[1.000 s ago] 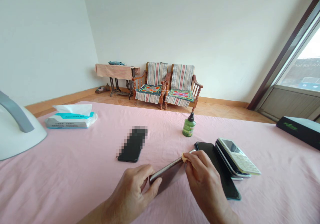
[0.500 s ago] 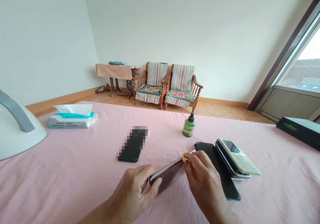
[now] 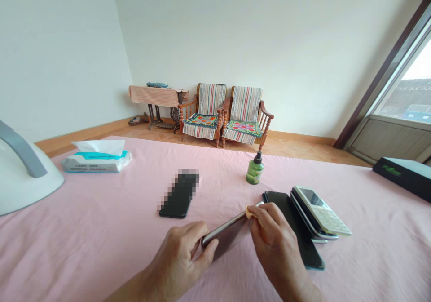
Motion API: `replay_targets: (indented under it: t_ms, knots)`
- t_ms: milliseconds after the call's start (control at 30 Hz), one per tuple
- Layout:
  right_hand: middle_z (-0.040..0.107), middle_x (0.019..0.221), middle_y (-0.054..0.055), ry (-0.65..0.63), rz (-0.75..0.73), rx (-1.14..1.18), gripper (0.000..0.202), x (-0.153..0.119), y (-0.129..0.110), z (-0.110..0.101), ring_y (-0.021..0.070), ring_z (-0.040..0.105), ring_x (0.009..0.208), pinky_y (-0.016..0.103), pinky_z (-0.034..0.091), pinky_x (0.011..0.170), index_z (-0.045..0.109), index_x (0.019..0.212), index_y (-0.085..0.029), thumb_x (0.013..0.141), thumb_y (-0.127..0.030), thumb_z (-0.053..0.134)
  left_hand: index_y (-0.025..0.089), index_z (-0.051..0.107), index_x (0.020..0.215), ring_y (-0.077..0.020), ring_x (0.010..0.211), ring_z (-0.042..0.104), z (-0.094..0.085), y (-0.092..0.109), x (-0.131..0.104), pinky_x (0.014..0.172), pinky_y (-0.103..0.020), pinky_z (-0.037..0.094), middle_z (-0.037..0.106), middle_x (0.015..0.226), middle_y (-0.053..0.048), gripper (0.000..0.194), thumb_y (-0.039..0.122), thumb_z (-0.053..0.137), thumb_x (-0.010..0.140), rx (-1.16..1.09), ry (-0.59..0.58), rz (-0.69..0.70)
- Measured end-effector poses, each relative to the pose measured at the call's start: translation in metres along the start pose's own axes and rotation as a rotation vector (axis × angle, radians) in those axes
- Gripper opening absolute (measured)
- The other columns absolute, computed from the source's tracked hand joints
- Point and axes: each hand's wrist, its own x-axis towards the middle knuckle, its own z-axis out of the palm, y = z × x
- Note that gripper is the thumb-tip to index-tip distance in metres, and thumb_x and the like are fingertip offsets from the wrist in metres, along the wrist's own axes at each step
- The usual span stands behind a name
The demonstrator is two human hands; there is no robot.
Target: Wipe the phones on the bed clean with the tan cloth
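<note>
My left hand (image 3: 183, 252) is closed round the near-left end of a smartphone (image 3: 232, 234), thumb on one face and fingers behind. The phone is held tilted above the pink cloth, its silvery edge upward. In my right hand (image 3: 278, 241), a small yellowish pad (image 3: 248, 212) is pinched between the fingers and pressed on that edge near the far end. Whether the pad is cloth or sponge I cannot tell. Just right of this hand lies a large black phone (image 3: 305, 239), partly covered by it.
Several stacked phones, topped by a white keypad phone (image 3: 323, 212), lie at right. A green spray bottle (image 3: 254, 170) stands ahead. Another black phone (image 3: 178, 198) lies left of centre. Tissues (image 3: 94, 160), a white rounded appliance (image 3: 27, 180) and a black box (image 3: 400, 178) sit further out.
</note>
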Motion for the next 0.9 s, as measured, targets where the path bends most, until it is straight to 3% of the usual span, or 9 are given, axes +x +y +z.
replay_targets:
  t_ms: [900]
  knots:
    - [0.059, 0.087, 0.006, 0.004, -0.008, -0.001, 0.019, -0.0001, -0.0010, -0.0002, 0.0182, 0.057, 0.079, 0.033, 0.049, 0.073, 0.061, 0.098, -0.019, 0.089, -0.013, 0.045, 0.021, 0.034, 0.063, -0.0074, 0.047, 0.039, 0.0009, -0.0008, -0.0013, 0.049, -0.020, 0.028, 0.034, 0.055, 0.008, 0.027, 0.019, 0.048, 0.086, -0.022, -0.023, -0.016]
